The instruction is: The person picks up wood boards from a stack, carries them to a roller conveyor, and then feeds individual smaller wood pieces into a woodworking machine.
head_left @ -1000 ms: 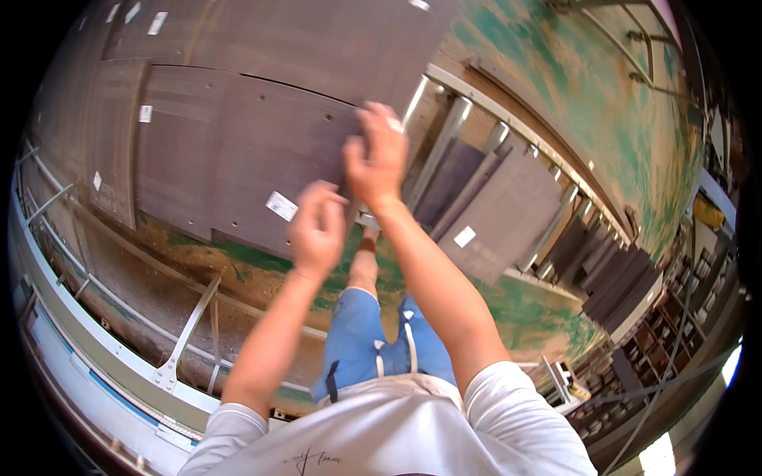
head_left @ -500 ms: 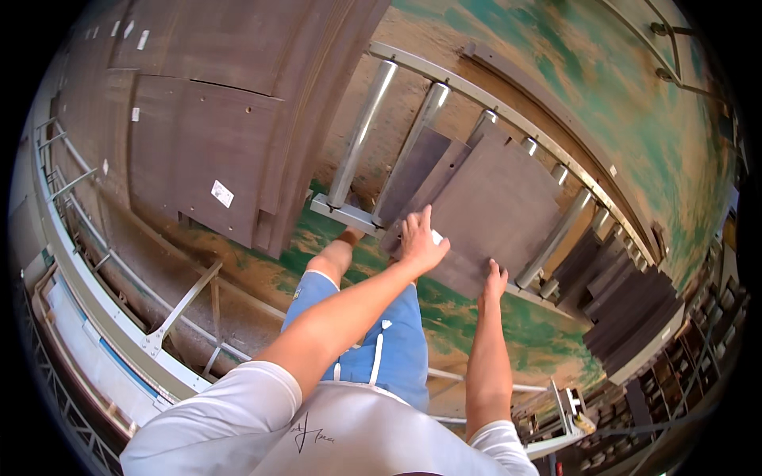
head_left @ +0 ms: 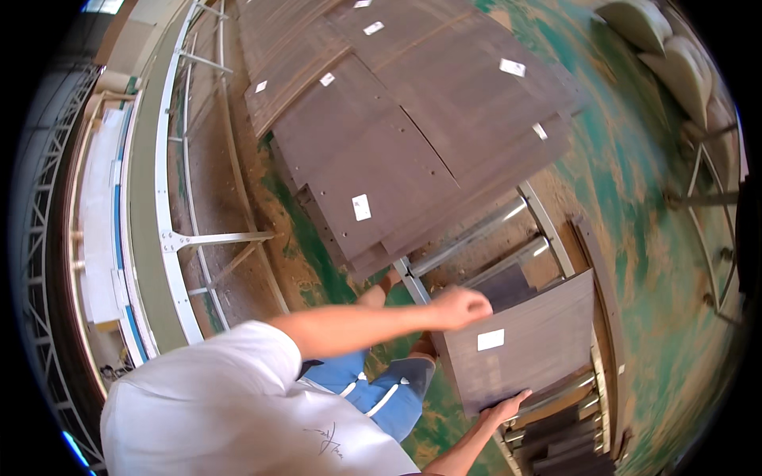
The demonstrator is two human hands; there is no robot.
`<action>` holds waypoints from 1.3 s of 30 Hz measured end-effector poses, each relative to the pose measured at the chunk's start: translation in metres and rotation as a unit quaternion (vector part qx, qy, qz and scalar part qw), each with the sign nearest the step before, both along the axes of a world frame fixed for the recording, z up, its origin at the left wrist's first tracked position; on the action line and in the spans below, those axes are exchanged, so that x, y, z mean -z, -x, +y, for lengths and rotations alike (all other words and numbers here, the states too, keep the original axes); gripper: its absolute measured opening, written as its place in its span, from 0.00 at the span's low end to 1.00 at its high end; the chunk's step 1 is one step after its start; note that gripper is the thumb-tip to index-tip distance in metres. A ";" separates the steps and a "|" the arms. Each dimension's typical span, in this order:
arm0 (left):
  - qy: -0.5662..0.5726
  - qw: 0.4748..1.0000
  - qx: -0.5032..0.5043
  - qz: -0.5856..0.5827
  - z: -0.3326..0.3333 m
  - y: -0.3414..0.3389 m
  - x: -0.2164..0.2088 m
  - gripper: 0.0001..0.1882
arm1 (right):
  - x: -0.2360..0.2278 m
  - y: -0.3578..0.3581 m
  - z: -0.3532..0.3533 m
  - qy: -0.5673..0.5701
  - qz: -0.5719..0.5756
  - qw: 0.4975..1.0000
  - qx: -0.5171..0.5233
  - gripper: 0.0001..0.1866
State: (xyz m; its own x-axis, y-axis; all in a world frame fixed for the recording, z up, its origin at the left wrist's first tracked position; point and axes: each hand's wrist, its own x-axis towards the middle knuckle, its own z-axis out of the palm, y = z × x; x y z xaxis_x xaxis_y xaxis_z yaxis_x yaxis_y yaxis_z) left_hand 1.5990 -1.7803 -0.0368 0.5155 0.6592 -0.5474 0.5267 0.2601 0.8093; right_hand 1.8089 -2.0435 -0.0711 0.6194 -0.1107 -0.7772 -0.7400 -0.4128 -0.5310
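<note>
A brown rectangular board [head_left: 532, 337] lies over the roller frame in front of me, with a white label [head_left: 490, 339] on its face. My right hand [head_left: 506, 407] grips the board's near right edge, thumb on top; the fingers under it are hidden. Above the board's far left corner is my left hand [head_left: 460, 308], its fingers curled closed. Whatever is inside that hand, if anything, does not show. The board's far edge looks raised off the darker pieces [head_left: 500, 287] behind it.
A wide stack of labelled brown boards [head_left: 381, 159] rises ahead. Metal rollers [head_left: 468, 232] show between stack and board. More dark strips [head_left: 563, 440] lie on the rollers at lower right. A long curved strip [head_left: 599, 293] runs along the frame, and a metal railing [head_left: 171, 198] stands left.
My view has swung left. The white piece at my left hand's fingertips is gone from there, and a white label now shows on the board. My left hand has lifted and curled.
</note>
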 end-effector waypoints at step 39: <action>-0.251 0.826 -0.307 0.400 0.354 0.349 0.022 0.37 | -0.032 0.237 1.082 0.122 -0.566 0.401 -0.710 0.42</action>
